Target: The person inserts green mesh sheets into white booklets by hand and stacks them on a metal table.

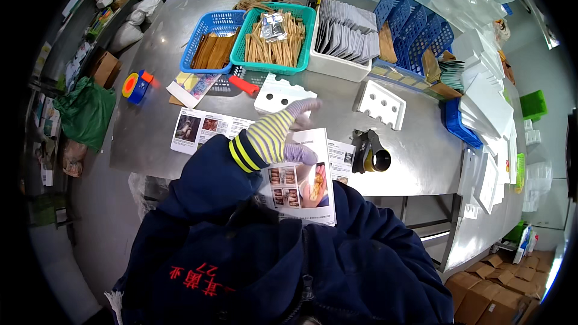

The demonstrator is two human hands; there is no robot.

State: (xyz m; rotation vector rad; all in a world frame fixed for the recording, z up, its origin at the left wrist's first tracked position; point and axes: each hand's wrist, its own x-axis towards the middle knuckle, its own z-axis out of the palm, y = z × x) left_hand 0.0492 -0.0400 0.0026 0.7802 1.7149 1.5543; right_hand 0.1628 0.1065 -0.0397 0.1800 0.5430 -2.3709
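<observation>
My left hand (274,135), in a yellow-and-grey striped glove, reaches over the upper edge of a printed leaflet (325,204) in front of my chest. Its thumb and fingers are apart, and the fingers are partly blurred; I see nothing held between them. The leaflet carries food photos and may be one of several sheets. My right sleeve (373,219) bends in toward the leaflet, and my right hand is hidden. Another printed sheet (195,132) lies on the steel table (415,156) left of my hand. A white foam piece with holes (283,87) is just beyond my fingers.
A black tape dispenser (368,151) stands right of the leaflet, near a second foam piece (381,105). Behind are a blue basket (191,42), a green basket of tied bundles (308,30), and a white box of grey packets (337,67). A blue-orange tape dispenser (137,86) sits left.
</observation>
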